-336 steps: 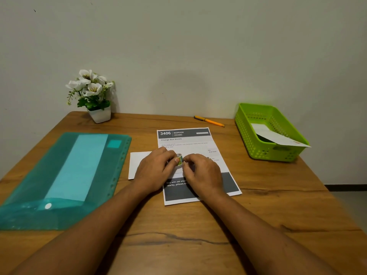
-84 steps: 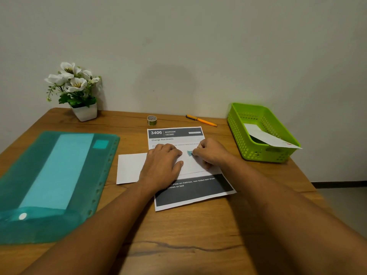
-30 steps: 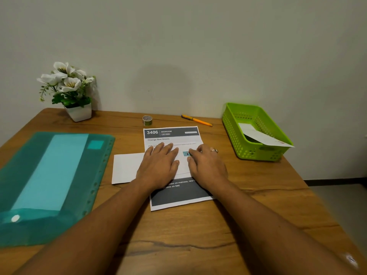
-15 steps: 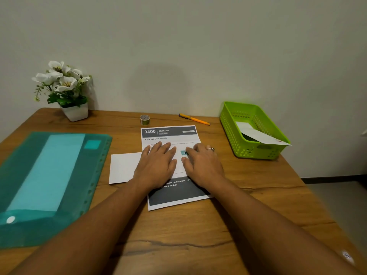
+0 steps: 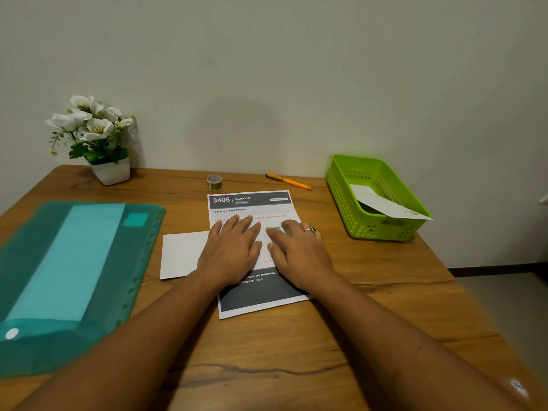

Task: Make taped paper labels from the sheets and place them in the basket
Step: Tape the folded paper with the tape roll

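Left hand (image 5: 234,250): lies palm down at the centre of the frame, fingers (image 5: 246,225) straight and spread, released, pressing the white slip (image 5: 182,253).
Right hand (image 5: 296,250): flat just beside the left, apart from it by a narrow gap; its straight fingers grasp nothing, and one wears a ring.
Tape piece (image 5: 275,229): a small greenish strip on the paper, touching the right hand's fingertips and partly hidden by them.
White slip: lies across the printed sheet (image 5: 252,203), its left end sticking out onto the bench (image 5: 296,351).
Printed sheet: headed "3406 BEDROOM", lies flat under both hands.
Basket (image 5: 341,185): lime green, in the right of the frame near the bench's right edge; holds one white paper (image 5: 385,204) that leans over its near right corner.
Tape roll (image 5: 214,182): stands just above the sheet's top edge.
Pen (image 5: 289,181): orange, between roll and basket.
Folder (image 5: 74,277): teal, fills the left side.
Flower pot (image 5: 109,172): upper left, against the wall.
Open room: bare wood across the lower frame, and between sheet and basket.
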A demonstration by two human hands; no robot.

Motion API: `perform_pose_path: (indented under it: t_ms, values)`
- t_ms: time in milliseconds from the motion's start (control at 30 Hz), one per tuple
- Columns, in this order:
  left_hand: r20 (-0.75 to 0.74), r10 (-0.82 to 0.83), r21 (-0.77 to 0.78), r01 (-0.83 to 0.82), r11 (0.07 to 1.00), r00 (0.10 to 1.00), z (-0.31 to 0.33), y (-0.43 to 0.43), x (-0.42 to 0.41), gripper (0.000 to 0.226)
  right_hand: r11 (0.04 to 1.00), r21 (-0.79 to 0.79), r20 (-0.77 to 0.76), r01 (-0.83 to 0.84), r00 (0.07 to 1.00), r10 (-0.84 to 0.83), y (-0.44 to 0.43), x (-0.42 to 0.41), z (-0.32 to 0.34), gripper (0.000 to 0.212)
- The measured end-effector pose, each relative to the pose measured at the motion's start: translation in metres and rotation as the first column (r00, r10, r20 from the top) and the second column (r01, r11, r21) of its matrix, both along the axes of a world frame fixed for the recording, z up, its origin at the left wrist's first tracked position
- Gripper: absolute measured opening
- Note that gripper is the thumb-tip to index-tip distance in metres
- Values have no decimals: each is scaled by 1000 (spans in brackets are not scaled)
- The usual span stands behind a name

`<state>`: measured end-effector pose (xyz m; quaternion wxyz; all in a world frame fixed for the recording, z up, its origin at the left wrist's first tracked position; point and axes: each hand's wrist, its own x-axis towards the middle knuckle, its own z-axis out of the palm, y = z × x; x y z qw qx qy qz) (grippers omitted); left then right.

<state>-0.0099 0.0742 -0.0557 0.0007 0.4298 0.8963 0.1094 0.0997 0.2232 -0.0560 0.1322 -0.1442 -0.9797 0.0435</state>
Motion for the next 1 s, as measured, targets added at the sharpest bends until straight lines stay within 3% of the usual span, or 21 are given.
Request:
perform_pose_path:
  t_ms: [133,367,633,1000]
  values:
    - [2,8,5,-8,1000,1000,-2,0,-1,54,1000,17,39,18,999,-19,-4,-8,3,49]
    - [6,7,4,-7,1000,1000,-2,1,-2,55,1000,-23,-14,9,1000,-10,-4,2,1,39]
    - [-1,8,8,-8,1000,1000,-2,2,-1,55,992,37,55,122,991,-124,-3,-5,-1,61]
    - [53,-11,-20,12,1000,999,4,0,-2,56,993,-65,6,95,996,-94,-5,11,-1,54]
